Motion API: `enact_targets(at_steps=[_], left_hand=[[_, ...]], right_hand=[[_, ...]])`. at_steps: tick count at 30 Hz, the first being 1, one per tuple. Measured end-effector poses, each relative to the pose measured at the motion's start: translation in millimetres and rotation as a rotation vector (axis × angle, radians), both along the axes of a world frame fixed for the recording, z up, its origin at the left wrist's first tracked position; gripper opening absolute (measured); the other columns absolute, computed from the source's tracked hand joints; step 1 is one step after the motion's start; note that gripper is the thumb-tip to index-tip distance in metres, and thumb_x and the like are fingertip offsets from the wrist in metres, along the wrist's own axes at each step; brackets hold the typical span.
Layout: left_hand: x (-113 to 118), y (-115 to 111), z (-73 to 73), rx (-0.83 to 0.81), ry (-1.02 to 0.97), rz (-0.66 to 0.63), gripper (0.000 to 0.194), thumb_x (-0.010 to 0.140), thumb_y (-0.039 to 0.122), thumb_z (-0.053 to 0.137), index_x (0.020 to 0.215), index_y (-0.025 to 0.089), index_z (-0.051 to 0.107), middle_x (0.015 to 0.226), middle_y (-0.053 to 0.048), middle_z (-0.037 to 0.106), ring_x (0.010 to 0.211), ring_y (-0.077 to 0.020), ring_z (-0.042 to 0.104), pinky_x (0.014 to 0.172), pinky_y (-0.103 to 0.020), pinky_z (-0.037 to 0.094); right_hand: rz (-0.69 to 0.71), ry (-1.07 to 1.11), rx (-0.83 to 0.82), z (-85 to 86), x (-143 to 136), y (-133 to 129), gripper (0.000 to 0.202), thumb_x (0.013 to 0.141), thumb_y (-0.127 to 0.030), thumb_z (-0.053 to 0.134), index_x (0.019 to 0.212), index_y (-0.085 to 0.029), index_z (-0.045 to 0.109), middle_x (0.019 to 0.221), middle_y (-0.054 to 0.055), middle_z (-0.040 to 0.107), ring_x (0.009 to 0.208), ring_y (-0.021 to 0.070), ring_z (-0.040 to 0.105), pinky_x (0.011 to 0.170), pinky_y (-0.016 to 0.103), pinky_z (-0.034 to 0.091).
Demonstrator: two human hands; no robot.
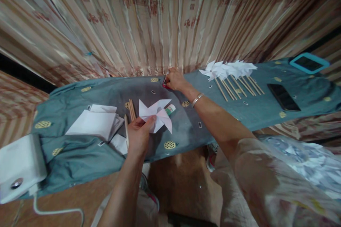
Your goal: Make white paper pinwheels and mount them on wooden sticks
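A white paper pinwheel (144,110) with folded blades is pinched at its centre by my left hand (138,133), the thumb lying on top. My right hand (176,79) reaches to the far edge of the cloth, its fingers closed on a small red object (165,83) whose kind is mostly hidden. Partly behind the held pinwheel lies a green and white glue stick (171,109). Several wooden sticks (132,109) rest just beyond my left hand. White paper squares (90,123) are stacked to its left.
Several finished pinwheels (234,69) on sticks lie in a row at the right. Past them are a black phone (283,97) and a blue-framed tablet (309,63). A white box-shaped device (21,166) with a cable stands at the left. A curtain (170,25) hangs behind the cloth-covered table (186,131).
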State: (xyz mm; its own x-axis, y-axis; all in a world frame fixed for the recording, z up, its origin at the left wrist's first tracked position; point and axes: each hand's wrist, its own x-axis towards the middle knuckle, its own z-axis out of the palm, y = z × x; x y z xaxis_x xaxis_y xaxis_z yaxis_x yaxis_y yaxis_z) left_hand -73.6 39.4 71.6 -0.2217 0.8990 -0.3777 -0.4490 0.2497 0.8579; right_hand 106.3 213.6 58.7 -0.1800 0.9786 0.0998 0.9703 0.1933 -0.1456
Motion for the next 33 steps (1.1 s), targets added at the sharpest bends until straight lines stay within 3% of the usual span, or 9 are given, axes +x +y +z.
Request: enact_targets(at_steps=[6,14,21,33], left_hand=[[2,1,-0.9,0.012,0.012,0.004,0.023,0.039,0.021,0.083,0.059,0.015,0.074,0.061,-0.001,0.073,0.056,-0.0128,0.063,0.059,-0.024,0.051],[3,2,-6.3,0.019,0.027,-0.022,0.025,0.039,0.023,0.085,0.060,0.014,0.073,0.061,-0.002,0.073,0.054,-0.0120,0.062,0.058,-0.024,0.050],[5,3,-8.6,0.036,0.064,-0.042,0.027,0.043,0.023,0.086,0.065,0.013,0.074,0.064,-0.003,0.073,0.057,-0.0130,0.063,0.058,-0.024,0.049],[4,3,-17.1,0.046,0.163,-0.074,0.026,0.047,0.028,0.086,0.067,0.016,0.074,0.067,-0.001,0.073,0.061,-0.0137,0.062,0.059,-0.024,0.050]], right_hand=[[0.036,-0.043,0.036,4.4,1,-7,0.032,0.085,-0.010,0.053,0.109,-0.003,0.072,0.132,0.023,0.057,0.133,0.0343,0.043,0.110,0.049,0.040],[0.067,-0.045,-0.043,11.3,4,-8,0.030,0.084,-0.008,0.055,0.107,-0.008,0.074,0.134,0.020,0.057,0.138,0.0351,0.039,0.111,0.054,0.038],[0.060,-0.074,-0.030,10.6,3,-5,0.032,0.086,-0.009,0.054,0.113,-0.003,0.070,0.131,0.021,0.060,0.134,0.0327,0.045,0.111,0.048,0.040],[0.015,-0.060,-0.031,5.5,2,0,0.034,0.087,-0.016,0.055,0.117,-0.008,0.069,0.133,0.019,0.060,0.135,0.0320,0.046,0.109,0.045,0.044]])
